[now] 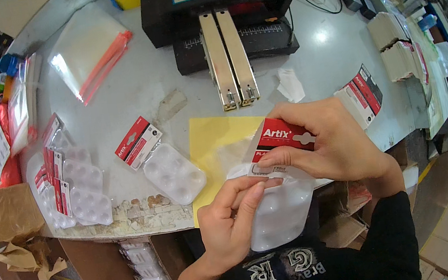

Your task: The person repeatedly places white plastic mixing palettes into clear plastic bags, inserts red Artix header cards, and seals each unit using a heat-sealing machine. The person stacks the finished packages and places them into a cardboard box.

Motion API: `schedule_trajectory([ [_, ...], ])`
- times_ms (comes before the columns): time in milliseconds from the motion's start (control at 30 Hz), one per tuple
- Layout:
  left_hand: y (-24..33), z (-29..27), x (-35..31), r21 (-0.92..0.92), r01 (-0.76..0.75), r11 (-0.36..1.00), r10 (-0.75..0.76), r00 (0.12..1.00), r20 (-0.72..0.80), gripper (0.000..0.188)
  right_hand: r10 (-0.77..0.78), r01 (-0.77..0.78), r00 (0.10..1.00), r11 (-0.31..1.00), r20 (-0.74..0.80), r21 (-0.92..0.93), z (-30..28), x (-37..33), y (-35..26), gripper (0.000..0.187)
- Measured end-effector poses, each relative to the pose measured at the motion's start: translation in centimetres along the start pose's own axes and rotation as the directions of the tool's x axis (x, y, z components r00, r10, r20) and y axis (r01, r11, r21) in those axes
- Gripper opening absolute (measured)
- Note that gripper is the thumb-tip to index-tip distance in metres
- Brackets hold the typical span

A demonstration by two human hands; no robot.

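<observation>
My right hand (331,138) pinches a folded red and white header card (287,133) between thumb and fingers. Below the card hangs a white plastic palette with round wells (279,216), in what looks like a clear bag. The fingers of my left hand (226,215) are closed at the card's lower edge, on the top of the bag. A yellow sheet (208,148) lies on the table behind both hands. Left of it rests a carded palette pack (174,173), and farther left is a loose pile of similar packs (77,185).
A black sealing machine (215,2) with two metal rails (230,64) stands at the back. Clear bags (89,50) lie at the back left. Header cards (362,96) and card stacks (398,47) sit at the right. Cardboard boxes (102,274) stand below the table's front edge.
</observation>
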State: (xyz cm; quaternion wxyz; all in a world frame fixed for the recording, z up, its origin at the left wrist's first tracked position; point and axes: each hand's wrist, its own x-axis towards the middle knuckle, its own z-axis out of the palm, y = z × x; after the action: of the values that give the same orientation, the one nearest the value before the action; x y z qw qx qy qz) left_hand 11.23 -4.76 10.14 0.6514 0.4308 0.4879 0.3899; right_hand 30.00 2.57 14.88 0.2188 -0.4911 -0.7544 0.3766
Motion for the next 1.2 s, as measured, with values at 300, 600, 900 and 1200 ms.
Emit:
schedule_trajectory([
  [300,-0.1,-0.5,0.3,0.145,-0.014,0.989,0.022,0.999,-0.048,0.015,-0.098,0.100,0.994,0.995,0.047,-0.027,0.8,0.2,0.5,0.031],
  [600,-1.6,-0.8,0.0,0.270,-0.185,0.945,0.239,0.954,-0.181,0.017,-0.096,0.094,0.994,0.995,-0.055,-0.029,0.3,-0.2,1.9,0.050],
  [900,-3.1,-0.4,1.0,0.100,-0.173,0.980,0.198,0.911,-0.362,0.028,0.294,-0.397,0.918,0.667,0.268,0.630,1.5,-4.1,5.3,0.017],
  [1200,-3.0,-1.1,-0.3,0.156,-0.059,0.986,0.107,0.942,-0.318,0.028,0.340,-0.489,0.871,0.527,0.355,0.695,2.2,-5.0,4.9,0.012],
])
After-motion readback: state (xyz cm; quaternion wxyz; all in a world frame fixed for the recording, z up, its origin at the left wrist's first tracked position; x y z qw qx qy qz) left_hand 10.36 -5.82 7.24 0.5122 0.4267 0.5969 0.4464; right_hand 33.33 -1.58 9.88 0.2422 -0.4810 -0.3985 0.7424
